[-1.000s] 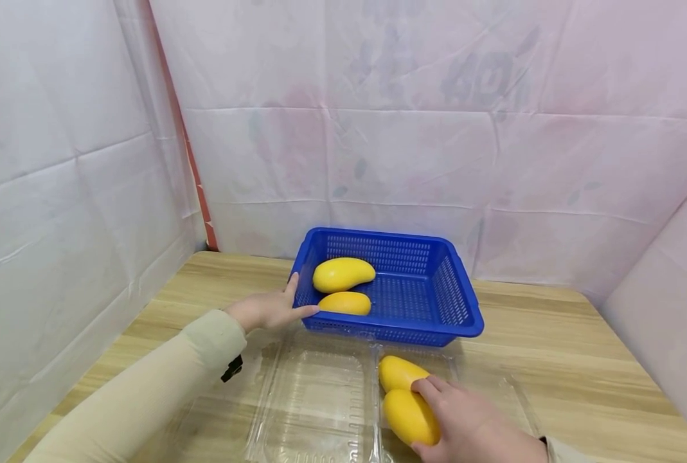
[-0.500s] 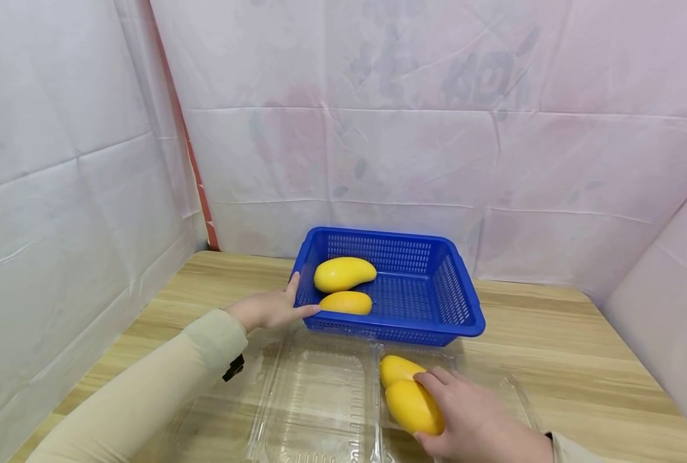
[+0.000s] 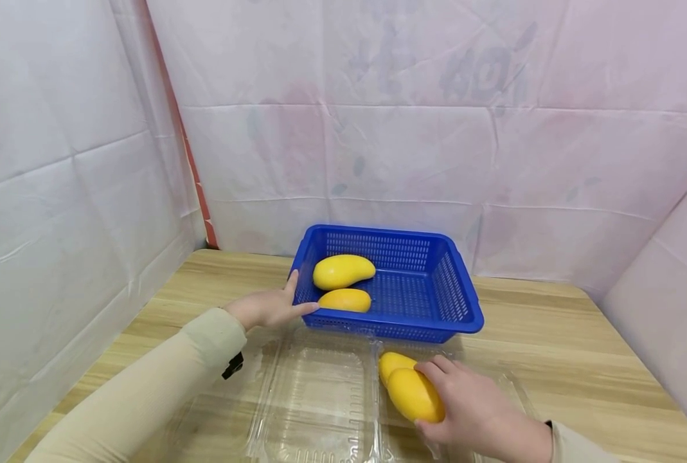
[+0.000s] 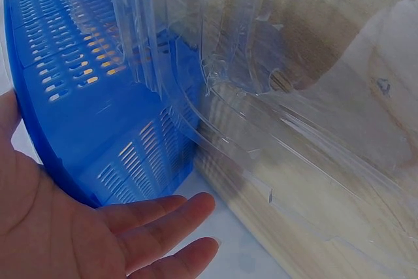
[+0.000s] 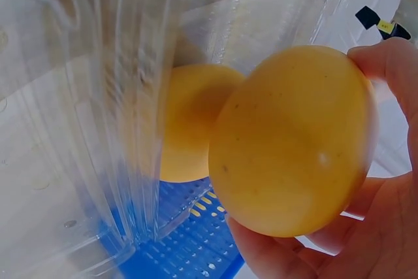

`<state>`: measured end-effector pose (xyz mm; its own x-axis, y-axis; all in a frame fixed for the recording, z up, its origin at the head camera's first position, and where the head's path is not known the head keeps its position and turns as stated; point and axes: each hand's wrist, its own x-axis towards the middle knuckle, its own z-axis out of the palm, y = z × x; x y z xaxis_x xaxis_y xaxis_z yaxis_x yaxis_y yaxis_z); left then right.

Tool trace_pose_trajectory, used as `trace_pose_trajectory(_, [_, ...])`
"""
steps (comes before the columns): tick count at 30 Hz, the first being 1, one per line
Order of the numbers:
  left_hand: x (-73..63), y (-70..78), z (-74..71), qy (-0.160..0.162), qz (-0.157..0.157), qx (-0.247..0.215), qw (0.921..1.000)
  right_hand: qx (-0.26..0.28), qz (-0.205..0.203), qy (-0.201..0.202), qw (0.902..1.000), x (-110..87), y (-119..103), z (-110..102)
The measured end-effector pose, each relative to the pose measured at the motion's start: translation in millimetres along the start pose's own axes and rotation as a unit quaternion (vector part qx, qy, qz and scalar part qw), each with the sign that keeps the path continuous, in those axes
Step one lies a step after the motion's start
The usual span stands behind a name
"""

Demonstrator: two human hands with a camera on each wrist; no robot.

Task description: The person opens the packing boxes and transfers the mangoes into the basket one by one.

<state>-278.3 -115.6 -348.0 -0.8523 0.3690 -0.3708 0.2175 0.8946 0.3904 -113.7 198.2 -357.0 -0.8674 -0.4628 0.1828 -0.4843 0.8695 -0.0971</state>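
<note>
My right hand (image 3: 476, 405) grips a yellow mango (image 3: 415, 395), thumb on one side and fingers on the other. Behind it, a second mango (image 3: 394, 364) lies in the right part of a clear plastic clamshell box (image 3: 320, 399); the wrist view shows this other mango (image 5: 196, 119) partly behind the held one. At the near left corner of a blue plastic basket (image 3: 430, 326), my left hand (image 3: 268, 307) rests against the rim with fingers extended. Its wrist view has the palm (image 4: 52, 227) beside the basket wall. Inside, two mangoes sit at the left: one curved mango (image 3: 343, 271) and one nearer mango (image 3: 346, 300).
The clear box stands directly in front of the basket on a wood-grain table (image 3: 557, 341). More clear plastic (image 3: 511, 386) shows to its right, partly behind my hand. Pale cloth sheets (image 3: 401, 161) hang around the back and sides.
My right hand has shifted slightly up and away from me with the mango, which now covers more of the mango behind it. The left hand stays at the basket corner.
</note>
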Motion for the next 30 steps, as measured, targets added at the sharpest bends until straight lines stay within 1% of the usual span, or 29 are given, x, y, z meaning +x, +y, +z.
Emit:
trace_pose_trajectory(5, [1.9,-0.7,0.1,-0.002,0.001,-0.003,1.0,-0.001,-0.006,0.024,0.9997,1.1,3.4,-0.2])
trace_pose_trajectory(9, [1.3,-0.5,-0.5,-0.003,-0.003,-0.007,1.0,-0.003,-0.005,0.031,0.9995,2.0,4.7,-0.4])
trace_pose_trajectory(16, [-0.8,0.9,-2.1,-0.007,-0.008,-0.006,0.9999,0.005,0.001,0.029,0.9996,5.0,4.5,-2.9])
trace_pose_trajectory(20, [-1.8,1.0,-2.3,-0.006,-0.007,-0.002,1.0,0.011,0.001,0.02,0.9997,7.4,5.5,-4.0])
trace_pose_trajectory(25, [-1.6,1.3,-2.3,-0.006,-0.004,0.0,1.0,0.004,0.003,0.027,0.9996,10.1,6.1,-6.1])
trace_pose_trajectory(30, [-1.1,1.7,-2.3,-0.004,-0.003,0.005,1.0,0.006,0.007,0.021,0.9997,12.8,8.5,-8.2])
